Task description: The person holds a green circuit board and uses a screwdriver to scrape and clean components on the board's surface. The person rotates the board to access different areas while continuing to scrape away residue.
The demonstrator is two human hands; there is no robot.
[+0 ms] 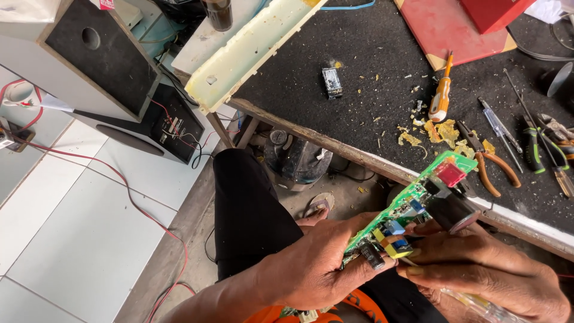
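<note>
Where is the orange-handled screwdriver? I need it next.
In the head view, the orange-handled screwdriver lies on the black-topped workbench, upper right, just above the yellow debris and left of the pliers.

One circuit board [412, 206], two speakers [95, 57] (grey, black)

Circuit board [412, 206]: glossy green, plastic parts
Bench top [359, 90]: matt black — rough, crumb-strewn
Screwdriver [441, 96]: smooth orange plastic handle
Floor tiles [72, 215]: smooth, white — faint sheen
</note>
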